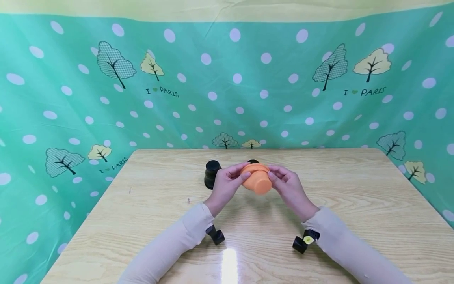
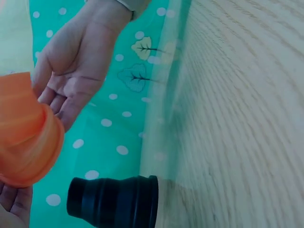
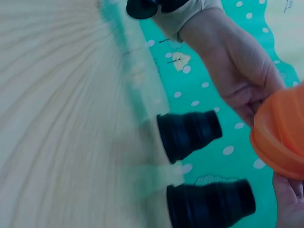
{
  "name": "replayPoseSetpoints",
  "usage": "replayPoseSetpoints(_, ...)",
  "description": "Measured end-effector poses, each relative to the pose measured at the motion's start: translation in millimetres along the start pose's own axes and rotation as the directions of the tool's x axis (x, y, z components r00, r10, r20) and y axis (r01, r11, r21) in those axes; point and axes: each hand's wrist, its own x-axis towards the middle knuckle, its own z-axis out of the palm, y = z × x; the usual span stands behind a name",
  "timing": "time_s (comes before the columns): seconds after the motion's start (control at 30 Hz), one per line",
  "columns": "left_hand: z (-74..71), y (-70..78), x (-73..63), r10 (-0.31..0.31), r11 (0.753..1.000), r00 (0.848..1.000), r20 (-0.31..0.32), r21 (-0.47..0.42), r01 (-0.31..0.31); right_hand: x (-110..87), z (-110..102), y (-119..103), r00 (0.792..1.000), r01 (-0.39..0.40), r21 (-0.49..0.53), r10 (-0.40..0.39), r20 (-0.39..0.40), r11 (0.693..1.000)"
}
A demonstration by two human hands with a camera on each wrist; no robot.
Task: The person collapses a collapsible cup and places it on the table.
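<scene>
A person's left hand [image 1: 227, 184] and right hand [image 1: 290, 190] pinching an orange stepped cup [image 1: 261, 182] between them, above the wood-grain tabletop [image 1: 361, 193], narrow base facing the person, a black stepped cup [image 1: 211, 172] just beyond the left hand, a second black cup [image 1: 253, 161] beyond both hands.

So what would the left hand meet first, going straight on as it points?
The orange cup, which it grips together with the right hand; beyond that, perhaps the partly hidden black cup, though depth is unclear.
</scene>
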Motion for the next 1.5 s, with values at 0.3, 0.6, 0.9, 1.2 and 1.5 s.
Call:
replayPoseSetpoints(0.3,-2.2,-1.1,-1.7,-0.029,0.998,0.994,0.103,0.066,0.022,0.5,-5.6,-2.4,0.998,0.054,-0.249,-0.048,0.03,0.967)
replayPoseSetpoints(0.6,-3.4,-4.9,-4.6,-0.026,0.985,0.991,0.129,0.173,0.004,-0.1,2.9,-4.8,0.989,0.104,-0.361,-0.059,0.132,0.927)
replayPoseSetpoints(0.9,-6.2,18.0,-9.5,-0.067,0.986,0.991,0.119,0.159,0.047,0.0,7.3,-2.1,0.99,0.124,-0.364,-0.09,0.108,0.923)
replayPoseSetpoints(1.2,-12.6,28.6,-7.9,-0.03,0.997,0.99,0.139,0.071,0.021,3.1,4.8,0.7,0.994,0.103,-0.253,-0.107,-0.005,0.962)
replayPoseSetpoints(1.5,-8.3,1.9,-0.9,-0.036,0.999,0.989,0.145,-0.021,0.039,3.9,4.7,0.4,0.999,0.025,-0.097,-0.029,-0.041,0.995)
